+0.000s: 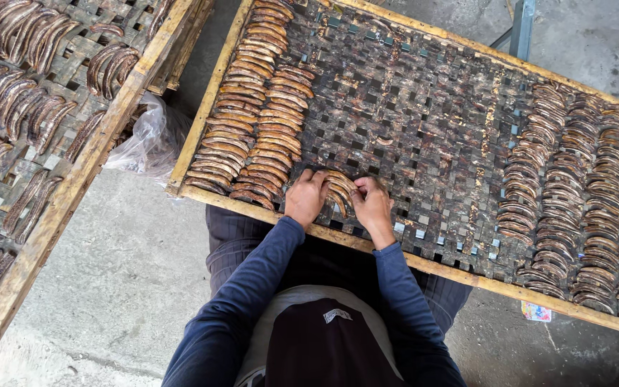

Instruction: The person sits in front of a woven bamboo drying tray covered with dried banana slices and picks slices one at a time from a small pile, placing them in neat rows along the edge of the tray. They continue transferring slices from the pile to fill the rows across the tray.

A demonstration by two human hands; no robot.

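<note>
Left hand (306,197) and right hand (371,203) are gripping curved brown slices (339,188) with closed fingers on the woven tray (424,129).

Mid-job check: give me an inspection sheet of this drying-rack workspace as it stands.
Surface: woven lattice tray in a wooden frame, bare across the middle.
Job's things: small cluster of dried curved brown pieces at the near edge, between both hands.
Clutter: crumpled clear plastic bag between the trays; small coloured wrapper on the floor.
Grippers: left hand and right hand both rest on the cluster, fingers curled.
Cables: nothing seen.
Surroundings: filled rows at left and right of the tray; second loaded tray alongside; concrete floor; metal post behind.
</note>
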